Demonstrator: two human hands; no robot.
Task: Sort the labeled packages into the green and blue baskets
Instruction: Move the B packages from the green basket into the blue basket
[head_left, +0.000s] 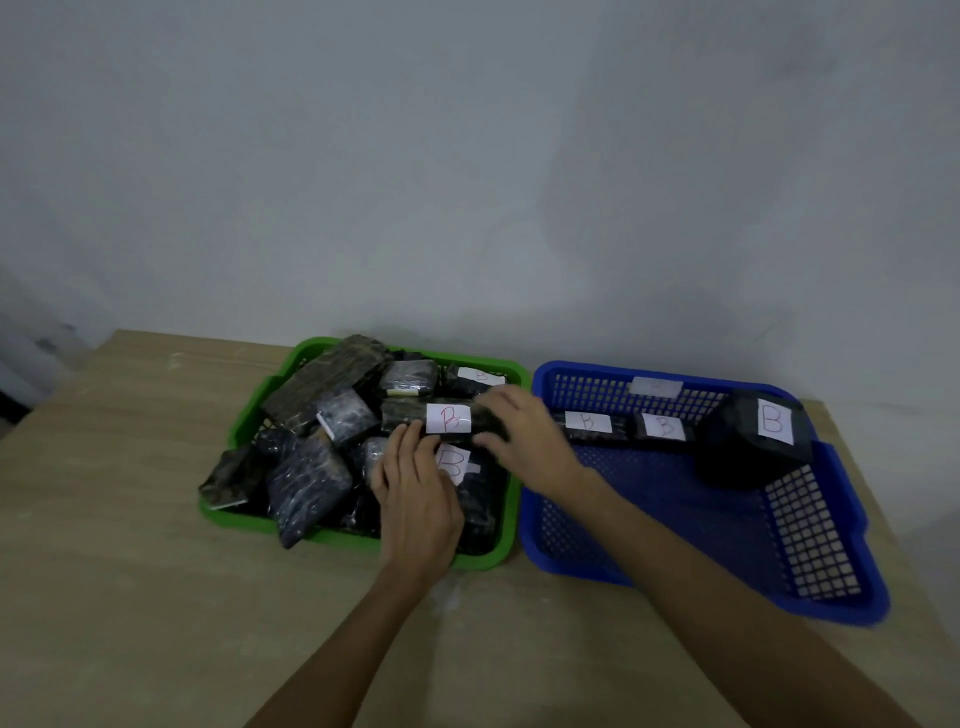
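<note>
A green basket (244, 415) on the left is piled with several black wrapped packages. One long package with a white "B" label (448, 418) lies across the pile; my right hand (524, 436) grips its right end and my left hand (415, 483) touches its left end. Another "B" package (460, 465) lies just under my hands. The blue basket (675, 499) on the right holds three "B" packages: two small ones (587, 423) (664, 427) along the back and a big dark one (756, 436) at the back right.
Both baskets stand side by side on a light wooden table (130, 519) against a grey wall. A white tag (655, 387) is on the blue basket's back wall. The front of the blue basket shows bare mesh floor.
</note>
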